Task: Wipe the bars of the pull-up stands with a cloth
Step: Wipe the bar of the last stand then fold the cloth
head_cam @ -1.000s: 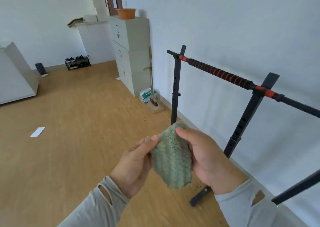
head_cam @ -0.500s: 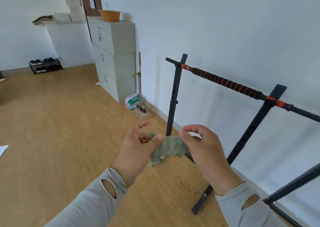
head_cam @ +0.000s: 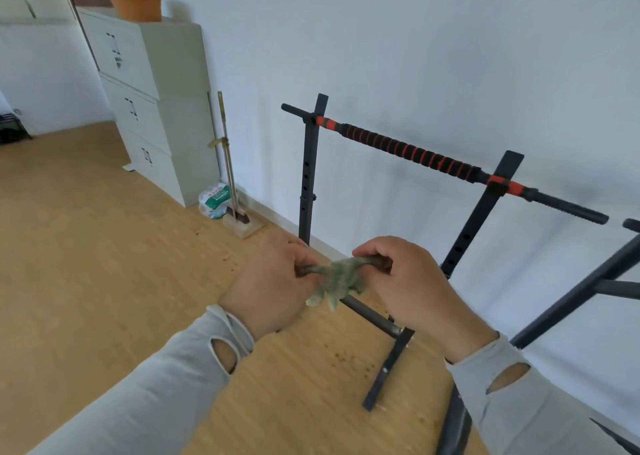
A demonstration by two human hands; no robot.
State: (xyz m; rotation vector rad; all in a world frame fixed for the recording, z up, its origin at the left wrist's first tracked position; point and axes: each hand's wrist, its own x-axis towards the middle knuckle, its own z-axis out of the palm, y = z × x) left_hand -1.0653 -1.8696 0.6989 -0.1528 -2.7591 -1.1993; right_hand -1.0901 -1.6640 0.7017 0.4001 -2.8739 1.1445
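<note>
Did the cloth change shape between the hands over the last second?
Yes. The cloth, earlier held spread flat, is now bunched into a twisted strip between the left hand and right hand, in front of the stand's near upright.

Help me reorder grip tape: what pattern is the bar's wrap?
Black with red spiral stripes on the bar's wrap, shown in the head view.

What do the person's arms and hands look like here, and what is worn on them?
Both arms are in long, light grey sleeves that reach the wrists. Each sleeve has an oval hole near the cuff, likely a thumb hole, left unused. The left hand and right hand are bare: no gloves, rings or watch show.
</note>
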